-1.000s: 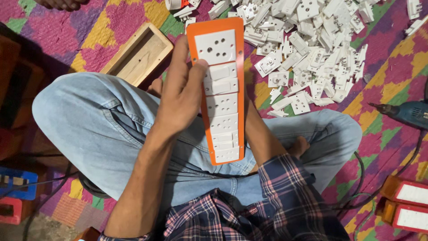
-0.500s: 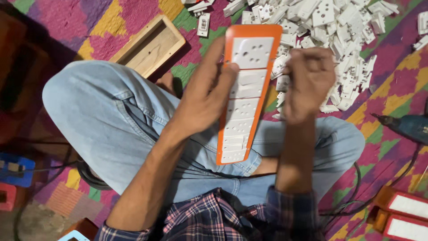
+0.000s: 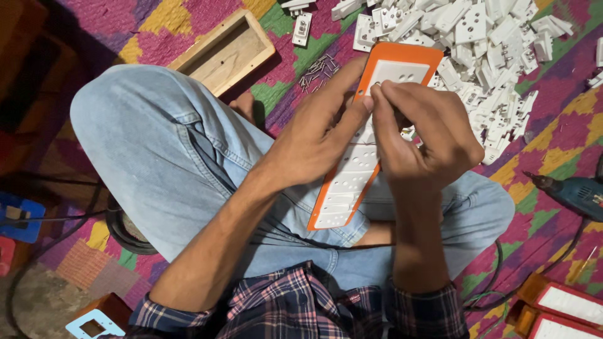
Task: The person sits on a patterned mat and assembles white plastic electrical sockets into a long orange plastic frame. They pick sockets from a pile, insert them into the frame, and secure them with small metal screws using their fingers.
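A long orange board with white switch and socket modules lies across my lap, its far end pointing at the floor pile. My left hand grips its left edge, fingers stretched up along the orange frame. My right hand rests over the board's upper half, fingertips pinched at the top socket module; whether a small part sits between them is hidden. I sit cross-legged in blue jeans and a plaid shirt.
A heap of white switch parts covers the patterned mat ahead. A wooden box lies at upper left, small screws beside it. A blue drill is at right, more orange boards at lower right.
My right hand came in from the parts pile and settled on the board's upper end. The board tilted slightly to the right; my left hand kept its hold.
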